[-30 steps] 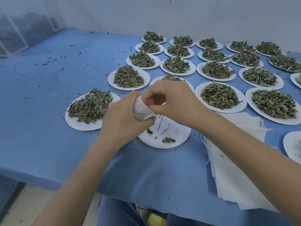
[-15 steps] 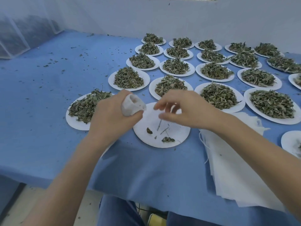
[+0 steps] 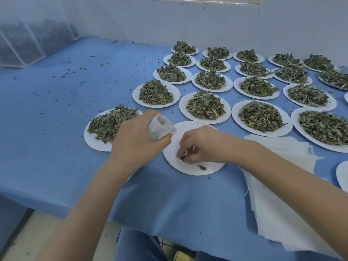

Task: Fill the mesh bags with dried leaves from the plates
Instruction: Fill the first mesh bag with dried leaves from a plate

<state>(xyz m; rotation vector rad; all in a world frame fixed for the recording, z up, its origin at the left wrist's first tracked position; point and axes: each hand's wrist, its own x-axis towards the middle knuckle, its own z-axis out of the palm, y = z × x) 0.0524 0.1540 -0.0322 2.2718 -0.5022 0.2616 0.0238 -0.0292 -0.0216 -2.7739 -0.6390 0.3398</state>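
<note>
Mesh bag (image 3: 160,129), white and soft, sits bunched in our left hand (image 3: 135,142), whose grip is wrapped tight around its lower part so that only the top stands out above our fist; its mouth gapes open as a small round hole facing up and a little to the right, and the cloth looks plump. The bag hangs just above the left edge of the near plate (image 3: 194,168), a white paper round that is almost bare. Our right hand (image 3: 205,146) is down on that plate with its grip pinched together on a few dried scraps (image 3: 183,157), fingertips touching the paper; one more dark leaf bit (image 3: 202,167) lies loose near the plate's front edge. Just left of the bag, partly behind our left hand, a plate with a heap of grey-green dried leaves (image 3: 111,125) rests on the blue table (image 3: 47,129). Beyond and to the right, many more white plates (image 3: 205,108) stand in rows, each piled with the same curled, dull green leaves. To our right, a stack of flat white mesh bags (image 3: 278,194) lies on the table and hangs over its front edge. Leaf crumbs (image 3: 71,72) are scattered across the blue cover on the far left.
</note>
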